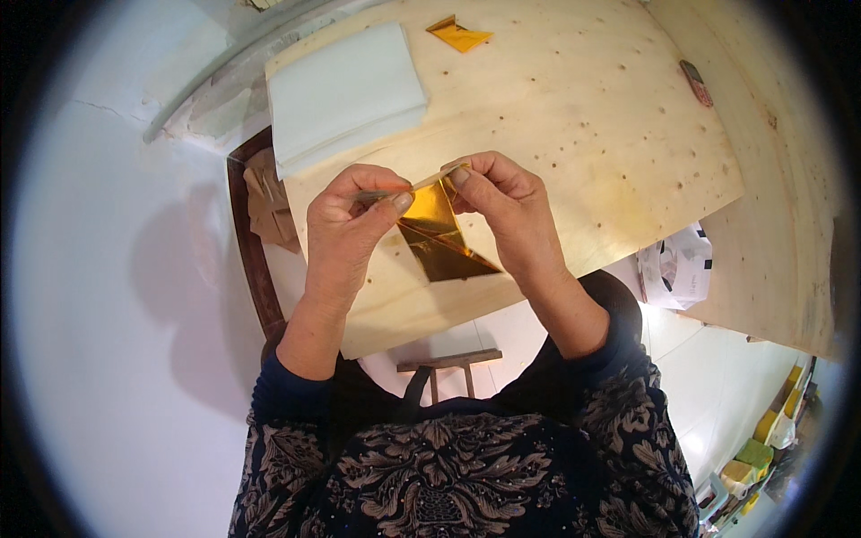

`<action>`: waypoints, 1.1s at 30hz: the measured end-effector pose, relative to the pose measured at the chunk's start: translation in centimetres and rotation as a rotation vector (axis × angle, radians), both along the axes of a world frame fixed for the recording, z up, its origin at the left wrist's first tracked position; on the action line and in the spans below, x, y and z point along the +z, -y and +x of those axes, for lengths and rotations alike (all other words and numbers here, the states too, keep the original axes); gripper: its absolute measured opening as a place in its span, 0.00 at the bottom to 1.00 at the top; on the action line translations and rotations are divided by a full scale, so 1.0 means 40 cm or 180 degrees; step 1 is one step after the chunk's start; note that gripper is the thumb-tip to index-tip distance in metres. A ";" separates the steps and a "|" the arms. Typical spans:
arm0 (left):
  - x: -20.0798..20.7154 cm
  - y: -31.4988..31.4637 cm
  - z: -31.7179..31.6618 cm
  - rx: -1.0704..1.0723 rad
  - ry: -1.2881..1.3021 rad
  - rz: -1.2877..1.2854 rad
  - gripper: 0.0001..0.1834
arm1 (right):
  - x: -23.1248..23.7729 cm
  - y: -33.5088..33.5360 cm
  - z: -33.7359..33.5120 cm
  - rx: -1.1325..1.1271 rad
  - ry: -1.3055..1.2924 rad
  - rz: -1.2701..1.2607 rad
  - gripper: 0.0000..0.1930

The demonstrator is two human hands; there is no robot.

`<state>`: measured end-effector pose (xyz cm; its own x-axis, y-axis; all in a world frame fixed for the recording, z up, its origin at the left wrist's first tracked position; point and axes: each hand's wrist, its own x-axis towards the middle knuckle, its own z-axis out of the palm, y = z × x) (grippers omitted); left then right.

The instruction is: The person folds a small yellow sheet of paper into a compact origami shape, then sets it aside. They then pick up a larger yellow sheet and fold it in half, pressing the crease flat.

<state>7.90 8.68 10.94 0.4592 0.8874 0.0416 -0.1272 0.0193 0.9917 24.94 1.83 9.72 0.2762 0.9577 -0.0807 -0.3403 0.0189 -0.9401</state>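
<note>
A sheet of shiny gold foil paper point(437, 235), creased and partly folded, hangs between my hands above the wooden board. My left hand point(357, 208) pinches its upper left corner between thumb and fingers. At the upper right corner, my right hand point(500, 190) is closed on the same paper with the thumb in front. The top edge runs as a narrow pale strip from one hand to the other. Toward me the paper's lower end widens to a point on the right. Some of the fingertips are hidden behind the paper.
A stack of whitish sheets point(345, 90) lies at the board's far left. One folded gold paper piece point(459, 34) rests at the far edge. A small reddish phone-like object point(696, 83) is at the far right. Beside the wooden board point(574, 117) hangs a white plastic bag point(677, 267).
</note>
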 end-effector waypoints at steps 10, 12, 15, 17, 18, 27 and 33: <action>-0.128 0.075 -0.053 0.1246 0.0391 -0.1729 0.11 | 0.002 0.053 -0.067 0.0204 0.3665 0.0713 0.27; -0.160 0.136 -0.043 0.1470 0.0625 -0.1681 0.12 | -0.041 0.091 -0.157 0.0464 0.4384 0.1259 0.31; -0.187 0.231 -0.057 0.0999 0.0231 -0.0958 0.14 | -0.127 0.084 -0.202 0.0227 0.4381 0.1212 0.29; -0.189 0.272 -0.108 0.0067 -0.0646 0.0198 0.16 | -0.169 0.107 -0.188 0.0593 0.3997 0.1023 0.26; -0.187 0.279 -0.142 -0.0012 -0.1078 0.0578 0.18 | -0.185 0.119 -0.174 0.0804 0.3823 0.0737 0.25; -0.200 0.195 -0.229 0.0149 -0.2253 0.2273 0.21 | -0.204 0.253 -0.093 0.0689 0.4653 0.1235 0.33; -0.219 0.208 -0.190 0.0178 -0.1977 0.1807 0.18 | -0.212 0.275 -0.080 0.0513 0.4908 0.0751 0.32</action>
